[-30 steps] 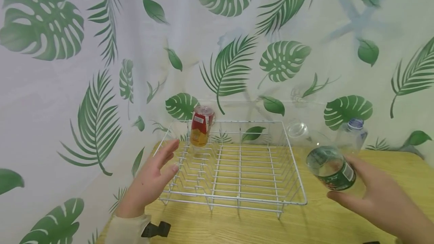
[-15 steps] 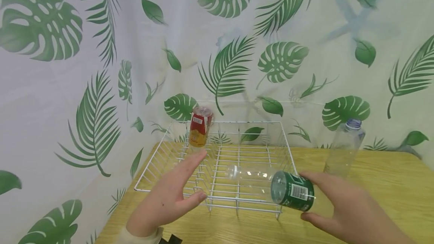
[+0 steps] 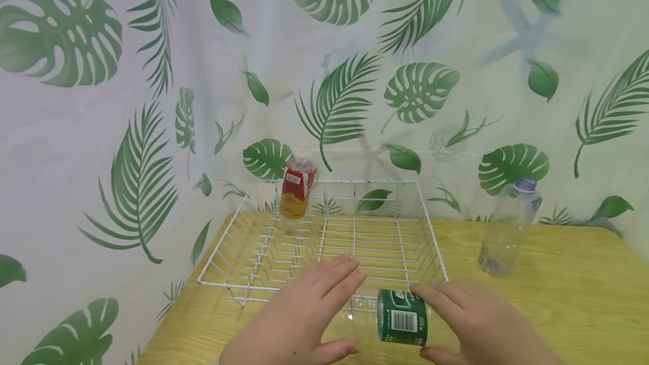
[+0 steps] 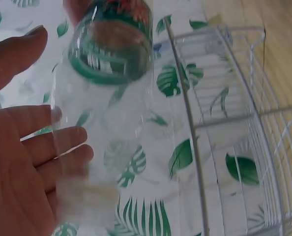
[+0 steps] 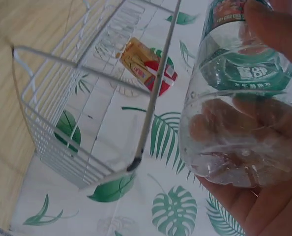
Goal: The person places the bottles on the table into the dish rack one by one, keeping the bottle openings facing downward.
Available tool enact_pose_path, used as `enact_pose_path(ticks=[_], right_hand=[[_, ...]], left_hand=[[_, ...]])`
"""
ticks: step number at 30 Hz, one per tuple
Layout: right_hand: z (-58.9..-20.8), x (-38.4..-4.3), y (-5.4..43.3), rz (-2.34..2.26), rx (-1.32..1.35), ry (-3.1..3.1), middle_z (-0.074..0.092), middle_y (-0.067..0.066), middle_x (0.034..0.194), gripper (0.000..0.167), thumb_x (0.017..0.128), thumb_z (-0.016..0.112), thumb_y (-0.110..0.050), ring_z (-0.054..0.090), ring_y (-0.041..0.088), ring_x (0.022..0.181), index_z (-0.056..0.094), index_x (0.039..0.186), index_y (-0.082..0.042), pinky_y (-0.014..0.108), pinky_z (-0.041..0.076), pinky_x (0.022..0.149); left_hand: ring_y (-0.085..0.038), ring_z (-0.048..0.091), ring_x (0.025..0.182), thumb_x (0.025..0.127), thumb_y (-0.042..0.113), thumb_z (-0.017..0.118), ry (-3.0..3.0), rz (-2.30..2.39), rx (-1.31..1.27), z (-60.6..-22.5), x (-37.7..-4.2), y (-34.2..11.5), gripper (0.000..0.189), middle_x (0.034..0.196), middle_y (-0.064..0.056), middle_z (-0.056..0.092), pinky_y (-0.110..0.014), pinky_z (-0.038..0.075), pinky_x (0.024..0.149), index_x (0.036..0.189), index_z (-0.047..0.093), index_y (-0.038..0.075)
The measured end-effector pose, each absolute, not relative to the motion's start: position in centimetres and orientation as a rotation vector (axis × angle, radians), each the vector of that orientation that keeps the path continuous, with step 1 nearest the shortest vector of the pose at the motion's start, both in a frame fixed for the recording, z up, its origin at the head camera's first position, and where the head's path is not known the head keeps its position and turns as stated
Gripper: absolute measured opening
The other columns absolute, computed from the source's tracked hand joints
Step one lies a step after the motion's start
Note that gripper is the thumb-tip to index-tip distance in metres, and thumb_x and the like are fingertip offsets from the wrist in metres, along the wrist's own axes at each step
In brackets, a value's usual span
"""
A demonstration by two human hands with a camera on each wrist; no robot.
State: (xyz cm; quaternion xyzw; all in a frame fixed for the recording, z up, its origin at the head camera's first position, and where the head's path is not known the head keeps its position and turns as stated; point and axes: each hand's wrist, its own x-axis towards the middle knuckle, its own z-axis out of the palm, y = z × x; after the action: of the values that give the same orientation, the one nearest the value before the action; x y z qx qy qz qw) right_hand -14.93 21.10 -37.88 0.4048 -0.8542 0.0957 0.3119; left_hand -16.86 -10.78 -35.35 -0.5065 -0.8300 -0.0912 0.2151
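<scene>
A white sheet point(image 3: 274, 44) printed with green leaves hangs across the background, beyond a yellow wood-grain tabletop point(image 3: 568, 303). In front of you on the tabletop stands a rectangular white wire rack point(image 3: 355, 182) with a slatted floor and open sides. At its near edge, your left hand point(image 3: 304, 311) is held with the fingers extended and the thumb set apart; you cannot tell from these views whether the fingertips touch the plastic beside them. Your right hand point(image 3: 476, 320) has its thumb and fingers curled around the base end of a clear round plastic bottle with a green label point(image 3: 402, 318). You hold that bottle on its side at the rack's near edge, the label's barcode facing you and the clear upper part reaching toward your left palm, its far end blurred in the left wrist view. Near your right hand, a clear plastic bottle with a bluish neck point(image 3: 509, 230) stands upright to the right of the rack. At the rack's far left sits a red-and-yellow can point(image 3: 297, 189).
</scene>
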Motion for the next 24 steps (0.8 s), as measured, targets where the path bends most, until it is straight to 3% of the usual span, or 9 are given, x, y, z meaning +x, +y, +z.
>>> enact_pose_path(ticks=[5, 13, 18, 24], right_hand=[[-38.6, -14.8, 20.3, 0.284, 1.097, -2.27, 0.069, -0.008, 0.116, 0.077, 0.073, 0.084, -0.06, 0.068, 0.013, 0.096, 0.065, 0.13, -0.012, 0.037, 0.059, 0.074], [-39.3, -14.8, 19.2, 0.29, 1.1, -2.258, 0.069, -0.007, 0.116, 0.072, 0.075, 0.083, -0.058, 0.067, 0.011, 0.095, 0.066, 0.129, -0.013, 0.034, 0.059, 0.07], [-39.5, -15.0, 19.1, 0.271, 1.11, -2.188, 0.069, -0.006, 0.115, 0.071, 0.08, 0.077, -0.063, 0.067, 0.011, 0.094, 0.067, 0.128, -0.011, 0.033, 0.058, 0.07], [-39.6, -15.1, 19.2, 0.275, 1.109, -2.205, 0.069, -0.005, 0.116, 0.072, 0.078, 0.079, -0.062, 0.067, 0.012, 0.095, 0.067, 0.128, -0.011, 0.033, 0.058, 0.071]], left_hand=[[-0.019, 0.03, 0.148, 0.099, 0.06, 0.052, -2.31, -0.15, -1.441, -36.6, -16.4, -9.2, 0.082, 0.16, -0.003, 0.036, -0.036, 0.026, 0.12, 0.16, 0.028, 0.011], [-0.019, 0.046, 0.136, 0.08, 0.051, 0.083, -2.351, -0.11, -1.39, -37.7, -16.8, -8.1, 0.091, 0.148, -0.001, 0.051, -0.035, 0.035, 0.115, 0.152, 0.042, 0.012], [-0.017, 0.052, 0.129, 0.075, 0.046, 0.088, -2.376, -0.159, -1.366, -38.0, -16.8, -7.9, 0.09, 0.14, 0.003, 0.054, -0.034, 0.042, 0.109, 0.147, 0.045, 0.015], [-0.014, 0.057, 0.119, 0.076, 0.043, 0.089, -2.414, -0.192, -1.36, -38.1, -16.8, -7.7, 0.086, 0.132, 0.004, 0.059, -0.031, 0.047, 0.103, 0.145, 0.046, 0.014]])
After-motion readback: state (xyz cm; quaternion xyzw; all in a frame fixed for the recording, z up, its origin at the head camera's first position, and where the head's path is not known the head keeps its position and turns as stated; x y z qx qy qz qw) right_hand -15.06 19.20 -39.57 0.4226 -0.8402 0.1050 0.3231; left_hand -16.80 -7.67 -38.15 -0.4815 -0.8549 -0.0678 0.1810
